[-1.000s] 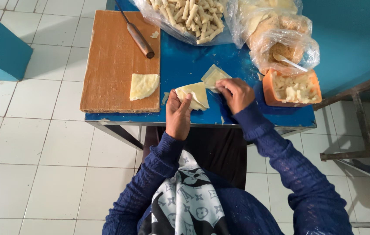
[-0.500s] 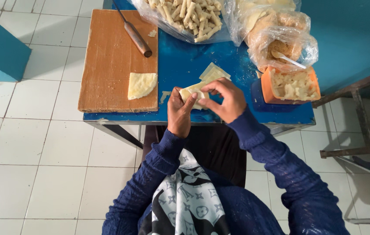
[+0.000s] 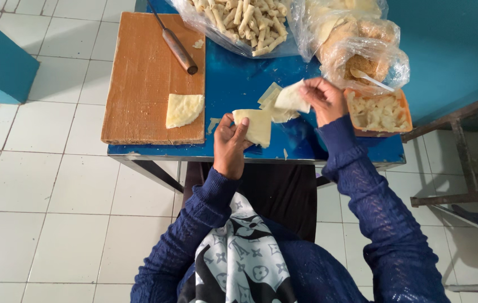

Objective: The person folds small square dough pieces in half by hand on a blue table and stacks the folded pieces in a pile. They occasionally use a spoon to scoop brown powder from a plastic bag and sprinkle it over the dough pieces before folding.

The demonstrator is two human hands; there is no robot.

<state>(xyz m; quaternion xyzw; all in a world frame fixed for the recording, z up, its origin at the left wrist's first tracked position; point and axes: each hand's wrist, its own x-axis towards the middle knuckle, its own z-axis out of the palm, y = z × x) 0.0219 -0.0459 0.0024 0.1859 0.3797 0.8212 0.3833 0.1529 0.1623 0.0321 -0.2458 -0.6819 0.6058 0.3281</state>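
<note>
Left hand (image 3: 230, 143) pinches one dough wrapper (image 3: 257, 124) flat for filling, right hand (image 3: 324, 100) lifts another wrapper (image 3: 292, 99) off the stack (image 3: 272, 106) on the bench (image 3: 239, 84).

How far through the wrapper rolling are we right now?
Done: a bag of finished rolls lies at the table's far edge. In hand: the left hand holds one wrapper, the right hand lifts another. Left: a small wrapper stack, one piece on the board, filling in the orange tub.
</note>
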